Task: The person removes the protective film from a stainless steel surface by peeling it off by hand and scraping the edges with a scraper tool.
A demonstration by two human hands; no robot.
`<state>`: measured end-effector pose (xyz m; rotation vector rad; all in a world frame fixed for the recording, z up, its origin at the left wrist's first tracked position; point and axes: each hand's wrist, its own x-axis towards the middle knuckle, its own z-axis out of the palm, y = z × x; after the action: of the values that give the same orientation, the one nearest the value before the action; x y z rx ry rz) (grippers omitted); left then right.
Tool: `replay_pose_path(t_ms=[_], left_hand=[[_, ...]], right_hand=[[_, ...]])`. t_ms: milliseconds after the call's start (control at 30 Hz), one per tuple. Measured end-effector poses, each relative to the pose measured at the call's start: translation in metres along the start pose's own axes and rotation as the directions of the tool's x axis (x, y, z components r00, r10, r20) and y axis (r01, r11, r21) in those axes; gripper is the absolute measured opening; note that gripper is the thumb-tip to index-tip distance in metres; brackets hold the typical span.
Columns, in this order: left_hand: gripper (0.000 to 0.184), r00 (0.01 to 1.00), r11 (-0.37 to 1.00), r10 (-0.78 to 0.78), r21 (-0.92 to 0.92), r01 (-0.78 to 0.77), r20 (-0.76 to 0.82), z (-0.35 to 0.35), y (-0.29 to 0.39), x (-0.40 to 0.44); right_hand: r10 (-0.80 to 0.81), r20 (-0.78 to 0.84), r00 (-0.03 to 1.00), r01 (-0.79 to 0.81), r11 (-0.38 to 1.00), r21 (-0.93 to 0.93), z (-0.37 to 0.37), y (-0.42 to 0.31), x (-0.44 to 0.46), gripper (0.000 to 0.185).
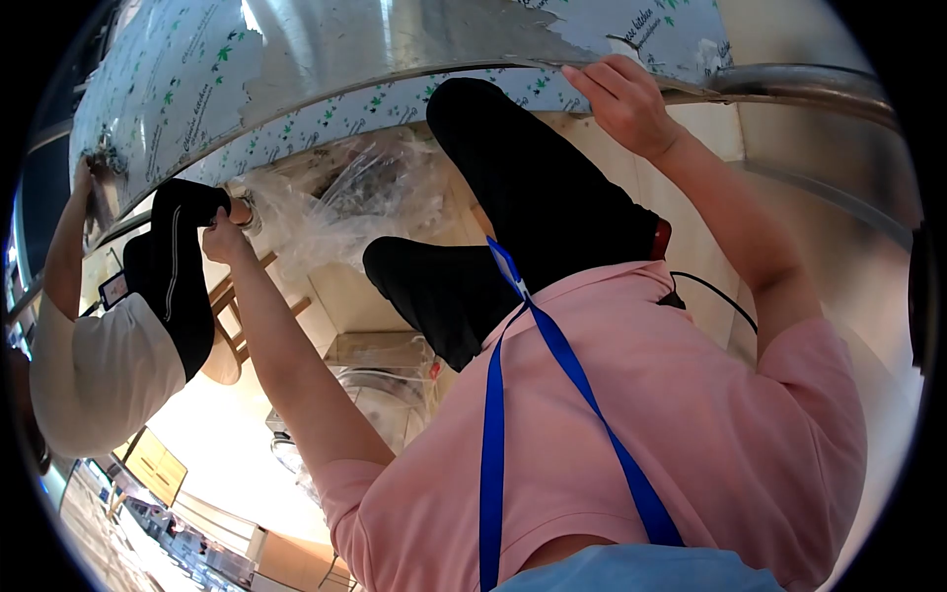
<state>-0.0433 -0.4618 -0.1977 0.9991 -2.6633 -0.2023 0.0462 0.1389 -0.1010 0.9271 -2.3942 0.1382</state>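
Head view: metal panel (pixel 335 49), film part-peeled, ahead of wearer. Co-worker (pixel 109 380) at left end, hand at edge. Clear plastic sheeting (pixel 380 212) bunched beneath. Hands apart: right hand (pixel 631 111) clamped on panel edge, likely for steadiness; left hand (pixel 228 240) beside co-worker's leg, grip indeterminable.

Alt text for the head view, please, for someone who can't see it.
The wearer's right hand is at the edge of a metal panel partly covered in printed film; the left hand is by a co-worker's knee. Crumpled clear plastic shows below.
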Motion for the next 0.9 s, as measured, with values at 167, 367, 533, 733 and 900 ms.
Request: replay_pose_path(t_ms=[167, 367, 533, 733, 900], left_hand=[[0.049, 0.986, 0.949, 0.062, -0.296, -0.106, -0.155, 0.013, 0.002, 0.003], [0.044, 0.996, 0.989, 0.083, -0.123, -0.086, -0.027, 0.012, 0.011, 0.015], [0.040, 0.996, 0.995, 0.089, -0.052, -0.091, -0.030, -0.013, 0.036, -0.005], [0.046, 0.930, 0.924, 0.357, -0.112, -0.365, -0.086, 0.003, 0.028, 0.001], [0.026, 0.864, 0.812, 0.329, -0.354, -0.465, -0.381, -0.017, 0.081, -0.035]], right_hand=[[-0.018, 0.002, 1.000, 0.018, 1.000, -0.024, 0.000, -0.001, 0.002, 0.031], [-0.060, -0.015, 0.998, 0.059, 0.998, -0.030, -0.001, -0.002, 0.011, 0.026], [-0.048, 0.008, 0.999, 0.048, 0.999, -0.026, 0.000, -0.007, 0.017, 0.023], [0.184, -0.119, 0.976, -0.171, 0.979, 0.112, 0.018, -0.003, 0.023, 0.025], [0.585, -0.001, 0.811, -0.556, 0.772, 0.307, 0.021, 0.018, 0.035, 0.008]])
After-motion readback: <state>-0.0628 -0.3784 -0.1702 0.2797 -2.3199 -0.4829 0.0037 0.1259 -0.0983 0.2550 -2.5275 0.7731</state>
